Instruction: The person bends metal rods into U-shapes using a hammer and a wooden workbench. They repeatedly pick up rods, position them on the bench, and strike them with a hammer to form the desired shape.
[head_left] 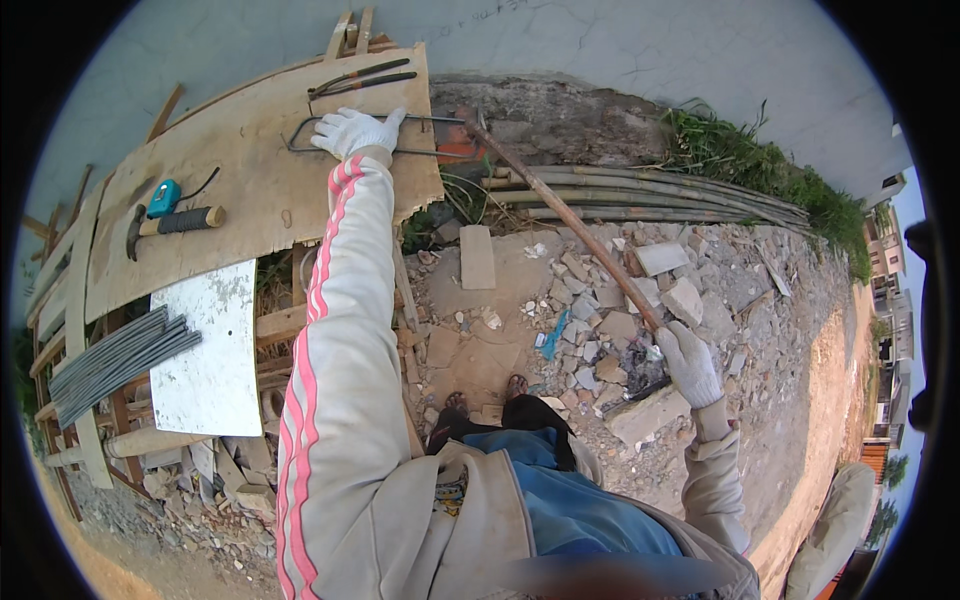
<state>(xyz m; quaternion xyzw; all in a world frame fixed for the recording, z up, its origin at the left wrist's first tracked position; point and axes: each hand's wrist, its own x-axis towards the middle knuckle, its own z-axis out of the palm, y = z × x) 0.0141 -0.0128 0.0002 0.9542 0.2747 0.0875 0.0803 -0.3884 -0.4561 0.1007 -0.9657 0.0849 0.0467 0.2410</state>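
My left hand (355, 130), white-gloved, lies spread over a bent metal rod (300, 146) on the plywood board (150, 250), pressing near its upper edge. My gloved right hand (683, 360) is closed round the lower end of a long rusty bar (570, 210), which runs diagonally up to the rod's end beside the board's edge. Black-handled cutters (362, 82) lie above my left hand. A teal tape measure (163, 199) and a hammer (182, 222) rest on the board to the left.
Bundled thin rods (120, 365) lie across a white panel (205, 340) and wooden slats. Long bamboo poles (640, 195) lie along the wall (600, 45) by weeds. Broken concrete rubble (640, 300) covers the ground around my feet (515, 385). Buildings stand at the far right.
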